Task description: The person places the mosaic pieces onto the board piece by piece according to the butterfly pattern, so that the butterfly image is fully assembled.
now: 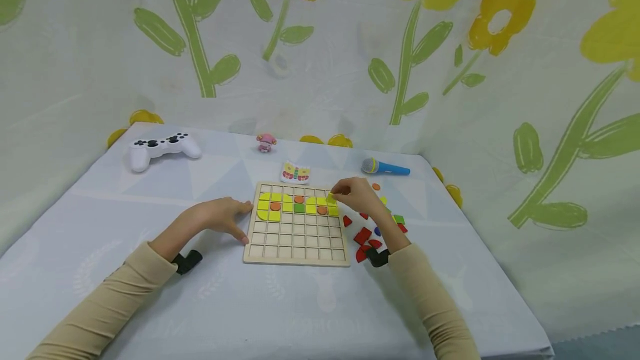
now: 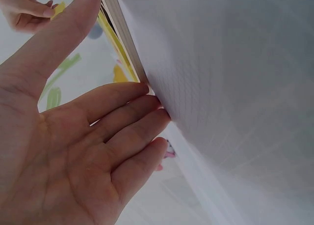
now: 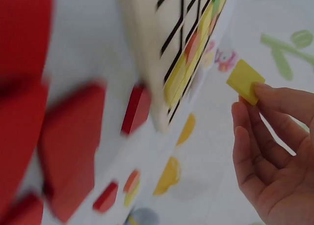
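Observation:
A wooden grid board (image 1: 297, 264) lies on the table, its upper rows partly filled with yellow pieces, orange discs (image 1: 298, 199) and a green square (image 1: 299, 208). My right hand (image 1: 357, 193) pinches a yellow piece (image 3: 245, 81) between thumb and fingers, above the board's upper right corner. At the board's left edge is my left hand (image 1: 225, 216), thumb and fingers spread, fingertips touching the side. In the left wrist view its fingers (image 2: 132, 131) are nearly straight and the palm faces the camera.
Loose red pieces (image 1: 362, 235), with a few green, blue, orange and yellow ones, lie right of the board. A small butterfly pattern card (image 1: 295, 173) is behind it. Farther back are a white game controller (image 1: 162, 149), a pink figurine (image 1: 266, 142) and a blue toy microphone (image 1: 386, 167).

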Tool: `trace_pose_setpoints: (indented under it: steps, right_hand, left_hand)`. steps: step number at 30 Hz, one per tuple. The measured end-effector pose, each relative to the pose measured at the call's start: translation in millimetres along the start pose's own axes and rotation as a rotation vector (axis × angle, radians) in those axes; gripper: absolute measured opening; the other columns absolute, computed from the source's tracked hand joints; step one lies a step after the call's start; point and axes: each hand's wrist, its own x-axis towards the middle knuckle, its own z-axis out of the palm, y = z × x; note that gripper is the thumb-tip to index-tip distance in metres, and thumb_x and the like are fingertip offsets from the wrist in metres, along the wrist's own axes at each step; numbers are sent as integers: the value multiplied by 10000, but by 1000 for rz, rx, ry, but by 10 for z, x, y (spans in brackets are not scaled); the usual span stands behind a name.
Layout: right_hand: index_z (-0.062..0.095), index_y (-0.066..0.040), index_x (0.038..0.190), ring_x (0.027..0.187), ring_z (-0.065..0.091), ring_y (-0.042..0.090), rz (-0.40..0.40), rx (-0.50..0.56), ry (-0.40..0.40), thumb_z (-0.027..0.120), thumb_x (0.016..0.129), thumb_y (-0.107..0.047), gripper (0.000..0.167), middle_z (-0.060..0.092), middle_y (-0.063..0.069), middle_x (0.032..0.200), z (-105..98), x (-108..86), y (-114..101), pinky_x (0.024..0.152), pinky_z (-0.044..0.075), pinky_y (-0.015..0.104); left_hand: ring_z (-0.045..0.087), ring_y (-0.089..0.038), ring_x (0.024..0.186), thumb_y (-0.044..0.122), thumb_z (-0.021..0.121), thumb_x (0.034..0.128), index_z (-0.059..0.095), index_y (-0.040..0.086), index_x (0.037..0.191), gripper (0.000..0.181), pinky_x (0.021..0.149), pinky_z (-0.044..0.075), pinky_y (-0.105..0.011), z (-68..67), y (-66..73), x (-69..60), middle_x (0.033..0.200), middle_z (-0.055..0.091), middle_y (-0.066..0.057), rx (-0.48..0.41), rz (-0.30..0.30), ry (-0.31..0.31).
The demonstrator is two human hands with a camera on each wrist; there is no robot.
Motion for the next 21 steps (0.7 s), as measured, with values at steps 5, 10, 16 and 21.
trace_pose_setpoints:
  steps: [5, 10, 16, 21]
  right_hand:
    - [733, -51, 1007, 771, 592, 155, -31, 27, -63, 659, 898, -67, 133, 687, 24, 891, 187, 33, -234, 724, 520, 250]
    - [735, -32, 995, 729, 601, 124, -102, 53, -128, 659, 884, -25, 136, 704, 32, 885, 349, 83, -463, 664, 506, 215]
    - [737, -64, 961, 721, 614, 108, -135, 49, -181, 674, 877, -25, 112, 696, 6, 827, 507, 175, -625, 655, 506, 207]
    - [736, -85, 915, 743, 634, 106, -146, -16, -194, 692, 871, -47, 72, 699, -3, 811, 574, 239, -673, 667, 510, 213]
  left_hand:
    - [328, -437, 1353, 448, 812, 737, 400, -32, 1439, 945, 1067, 306, -566, 9, -11, -2, 1477, 380, -231, -9, -4, 2]
    - [334, -435, 1349, 453, 817, 728, 405, -16, 1442, 948, 1062, 312, -569, 13, -1, 1, 1475, 389, -224, -7, -23, 2]
    - [333, -435, 1350, 454, 817, 728, 403, -10, 1445, 950, 1061, 313, -570, 9, 7, -3, 1476, 388, -222, -6, -28, 3]
    - [326, -430, 1357, 445, 821, 727, 405, -15, 1443, 947, 1069, 305, -565, 9, 1, -2, 1480, 382, -221, -18, -21, 6]
